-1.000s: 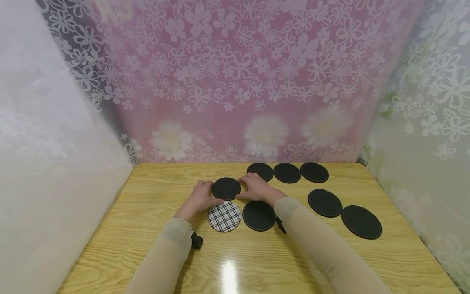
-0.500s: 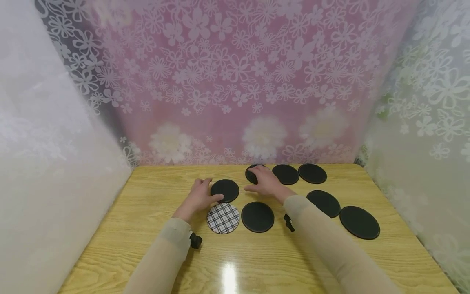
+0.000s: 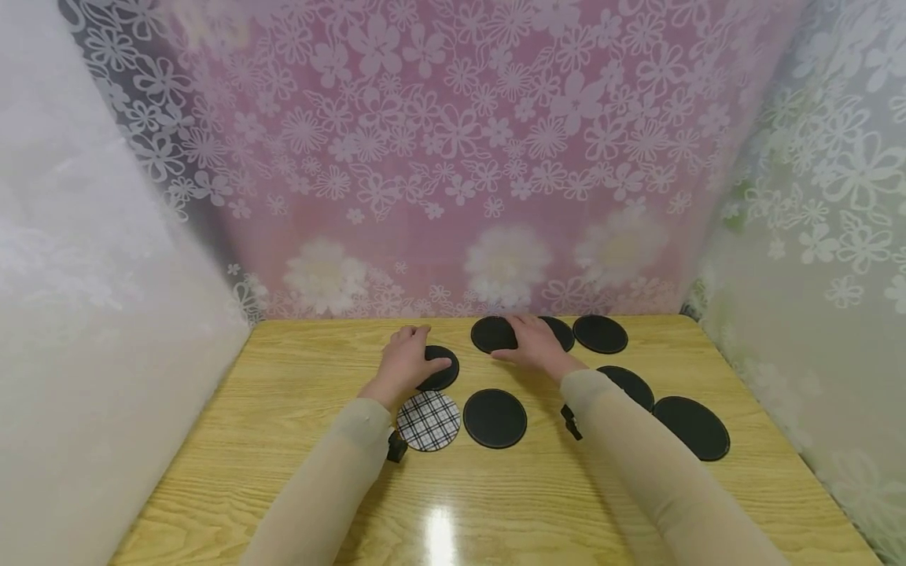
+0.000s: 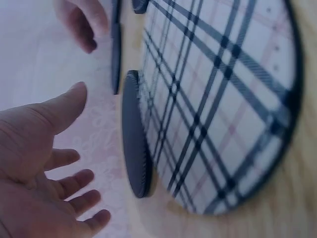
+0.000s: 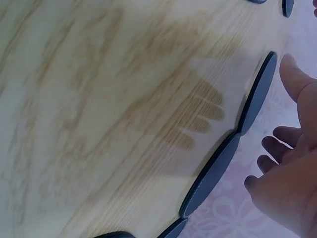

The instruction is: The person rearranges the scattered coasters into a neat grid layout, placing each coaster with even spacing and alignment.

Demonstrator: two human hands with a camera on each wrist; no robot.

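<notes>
My left hand (image 3: 405, 362) hovers over a round black coaster (image 3: 444, 376), hiding its left side; in the left wrist view its fingers are spread and hold nothing. Nearer to me lies a plaid coaster (image 3: 429, 421), white with dark lines, its far edge right by the black one. Over the back row of black coasters my right hand (image 3: 538, 344) is held with loose fingers, nothing between them. It covers parts of the back-left coaster (image 3: 491, 336) and the middle coaster (image 3: 561, 334). The right wrist view shows this hand (image 5: 292, 153) beside coaster edges (image 5: 210, 173).
Another black coaster (image 3: 495, 418) lies right of the plaid one. A third coaster (image 3: 600, 334) ends the back row. Two more, one farther (image 3: 630, 385) and one nearer (image 3: 691, 427), lie on the right, partly behind my right sleeve. Patterned curtains (image 3: 453, 157) surround the wooden table (image 3: 318, 487).
My right hand has left the edge of the black coaster and moved right over the back row. My left hand has come off that coaster's left edge and shifted right above it.
</notes>
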